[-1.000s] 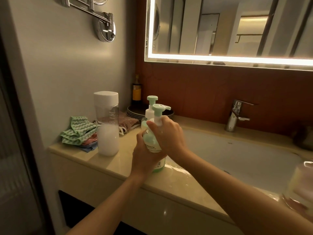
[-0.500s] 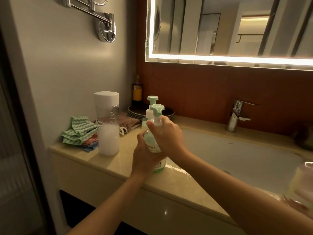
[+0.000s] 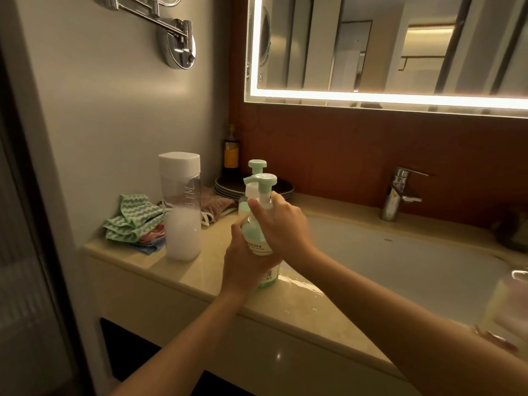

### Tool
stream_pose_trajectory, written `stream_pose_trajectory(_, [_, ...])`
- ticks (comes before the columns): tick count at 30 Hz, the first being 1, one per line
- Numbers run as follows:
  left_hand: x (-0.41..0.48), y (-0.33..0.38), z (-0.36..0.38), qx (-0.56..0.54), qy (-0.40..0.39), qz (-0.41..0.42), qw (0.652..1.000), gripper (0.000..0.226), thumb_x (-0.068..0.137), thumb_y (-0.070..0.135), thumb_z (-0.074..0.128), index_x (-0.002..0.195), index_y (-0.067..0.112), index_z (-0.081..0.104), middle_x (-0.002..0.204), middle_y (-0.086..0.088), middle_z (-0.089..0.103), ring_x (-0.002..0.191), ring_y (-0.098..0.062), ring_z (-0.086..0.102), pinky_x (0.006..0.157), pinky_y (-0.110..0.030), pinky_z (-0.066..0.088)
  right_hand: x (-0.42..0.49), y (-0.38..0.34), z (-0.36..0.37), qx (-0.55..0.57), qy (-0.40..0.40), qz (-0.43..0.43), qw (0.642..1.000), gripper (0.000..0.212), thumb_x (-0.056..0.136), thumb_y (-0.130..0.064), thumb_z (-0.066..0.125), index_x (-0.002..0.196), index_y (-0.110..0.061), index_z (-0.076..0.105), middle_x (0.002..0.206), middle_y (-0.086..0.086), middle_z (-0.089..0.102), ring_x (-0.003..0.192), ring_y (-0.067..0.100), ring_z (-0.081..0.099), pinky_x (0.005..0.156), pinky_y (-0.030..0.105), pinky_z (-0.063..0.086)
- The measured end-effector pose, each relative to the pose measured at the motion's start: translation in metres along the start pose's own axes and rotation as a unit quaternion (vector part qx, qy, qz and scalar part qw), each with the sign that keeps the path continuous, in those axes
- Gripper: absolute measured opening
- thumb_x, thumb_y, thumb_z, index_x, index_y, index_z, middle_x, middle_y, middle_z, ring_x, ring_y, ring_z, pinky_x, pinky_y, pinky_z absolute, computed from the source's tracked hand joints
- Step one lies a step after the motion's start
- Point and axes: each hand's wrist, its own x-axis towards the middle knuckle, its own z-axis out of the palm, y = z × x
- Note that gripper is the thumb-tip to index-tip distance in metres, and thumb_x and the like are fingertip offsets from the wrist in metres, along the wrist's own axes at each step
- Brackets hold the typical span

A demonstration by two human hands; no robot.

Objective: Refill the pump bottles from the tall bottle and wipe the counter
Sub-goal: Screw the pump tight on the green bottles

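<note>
Chrome faucet (image 3: 398, 192), stacked dark plates (image 3: 225, 185), lit mirror (image 3: 400, 44) above sink (image 3: 400, 258).

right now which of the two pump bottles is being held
The nearer pump bottle, at the counter's front edge: the left hand wraps its body and the right hand grips its neck. The other pump bottle stands untouched behind it.
</note>
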Motion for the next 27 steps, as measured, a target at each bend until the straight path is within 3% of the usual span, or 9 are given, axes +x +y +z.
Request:
stream_pose_trajectory(3, [0.0,0.001,0.0,0.001,-0.002,-0.002,1.0,0.083,0.063,0.022,0.082,0.128,0.015,0.031,0.118,-0.003,0.055,0.109,-0.021,0.055,0.085,-0.027,0.045,0.008,0.0,-0.005,-0.029,-0.001,-0.003,1.0,0.061,0.084,-0.063,0.041,0.118,-0.013,0.05,0.107,0.003,0.061,0.094,0.017,0.059,0.076,0.032,0.05])
stream_pose_trajectory(6, [-0.001,0.001,0.0,-0.002,0.0,0.003,1.0,0.083,0.063,0.024,0.081,0.129,0.016,0.03,0.119,-0.004,0.055,0.11,-0.021,0.055,0.093,-0.034,0.048,0.02,-0.005,-0.003,0.094,-0.069,0.022,0.993,0.07,0.082,-0.055,0.053,0.136,-0.015,0.034,0.127,0.005,0.051,0.112,0.019,0.052,0.083,0.03,0.043])
stream_pose_trajectory(11, [-0.001,0.0,-0.001,-0.008,-0.003,-0.004,1.0,0.084,0.064,0.02,0.08,0.13,0.019,0.029,0.111,0.004,0.053,0.107,-0.018,0.055,0.086,-0.027,0.045,0.016,-0.002,0.002,0.098,-0.064,0.026,0.993,0.053,0.086,-0.052,0.05,0.116,-0.009,0.052,0.106,0.006,0.062,0.094,0.018,0.059,0.075,0.027,0.043])
stream_pose_trajectory(14, [0.0,0.001,0.0,0.002,-0.004,-0.001,1.0,0.086,0.063,0.02,0.082,0.131,0.017,0.028,0.115,0.001,0.054,0.109,-0.018,0.054,0.086,-0.028,0.044,0.004,0.001,-0.002,0.058,-0.056,0.013,0.997,0.055,0.086,-0.056,0.046,0.121,-0.014,0.048,0.111,0.003,0.062,0.098,0.019,0.059,0.08,0.033,0.05])
stream_pose_trajectory(18, [-0.001,0.001,-0.001,-0.002,-0.002,0.003,1.0,0.085,0.063,0.022,0.081,0.13,0.017,0.029,0.119,-0.002,0.054,0.11,-0.02,0.054,0.089,-0.03,0.046,0.009,0.002,-0.01,-0.006,-0.027,0.025,0.999,0.066,0.08,-0.067,0.044,0.116,-0.012,0.052,0.102,0.001,0.06,0.094,0.018,0.06,0.077,0.035,0.052])
stream_pose_trajectory(22, [-0.001,0.001,0.0,0.0,0.006,0.002,1.0,0.083,0.062,0.025,0.081,0.128,0.017,0.031,0.118,-0.002,0.054,0.11,-0.02,0.054,0.092,-0.035,0.048,0.022,-0.006,-0.004,0.16,-0.099,0.093,0.978,0.073,0.077,-0.057,0.058,0.132,-0.014,0.038,0.123,0.005,0.055,0.112,0.023,0.055,0.088,0.036,0.046])
stream_pose_trajectory(25, [0.0,0.0,0.001,0.004,0.015,0.0,1.0,0.084,0.063,0.024,0.081,0.129,0.017,0.03,0.117,-0.001,0.055,0.109,-0.019,0.055,0.089,-0.03,0.047,0.012,-0.008,0.001,0.172,-0.092,0.072,0.978,0.06,0.079,-0.053,0.06,0.122,-0.013,0.048,0.112,0.003,0.06,0.106,0.02,0.057,0.084,0.03,0.045])
stream_pose_trajectory(27, [0.001,0.0,0.002,0.016,0.022,0.001,1.0,0.087,0.063,0.029,0.082,0.131,0.017,0.028,0.117,0.0,0.056,0.105,-0.014,0.054,0.084,-0.023,0.044,0.0,-0.007,-0.001,0.166,-0.091,0.057,0.98,0.063,0.079,-0.052,0.059,0.129,-0.017,0.041,0.115,-0.002,0.056,0.107,0.015,0.054,0.086,0.03,0.045])
